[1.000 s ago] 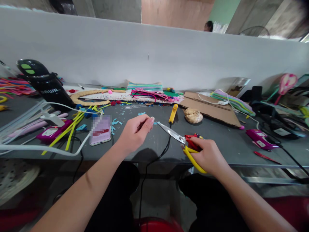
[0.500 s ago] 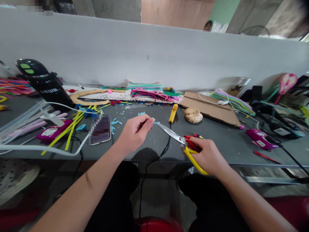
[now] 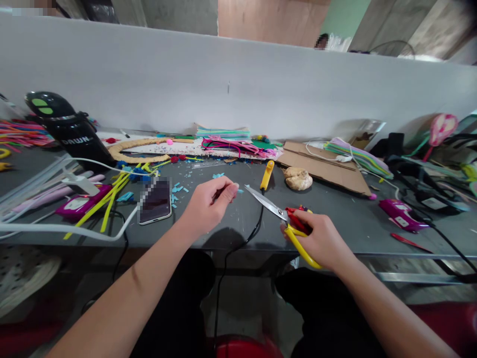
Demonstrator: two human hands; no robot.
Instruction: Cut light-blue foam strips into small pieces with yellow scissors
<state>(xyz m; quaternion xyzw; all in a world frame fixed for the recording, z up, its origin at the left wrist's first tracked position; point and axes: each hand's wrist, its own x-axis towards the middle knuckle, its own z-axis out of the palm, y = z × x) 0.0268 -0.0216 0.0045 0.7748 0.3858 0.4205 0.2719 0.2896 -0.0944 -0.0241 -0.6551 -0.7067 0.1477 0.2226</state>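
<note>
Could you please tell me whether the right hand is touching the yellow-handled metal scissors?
Touching: the head view shows the right hand gripping the scissors by their handles.

Cool, even light, apparently from overhead, leaves the wall (image 3: 167, 79) pale and the floor (image 3: 242, 303) dim. A soft shadow pools on the worktop (image 3: 343, 204) below the left hand (image 3: 209, 205). The scissors (image 3: 274, 208) gleam along the blades; the bottle (image 3: 80, 141) has a glossy sheen, its lettering slightly soft. Wide-angle stretching bends the edges, the upper right corner darkens, and coarse pixels mask part of the phone (image 3: 158, 211).
</note>
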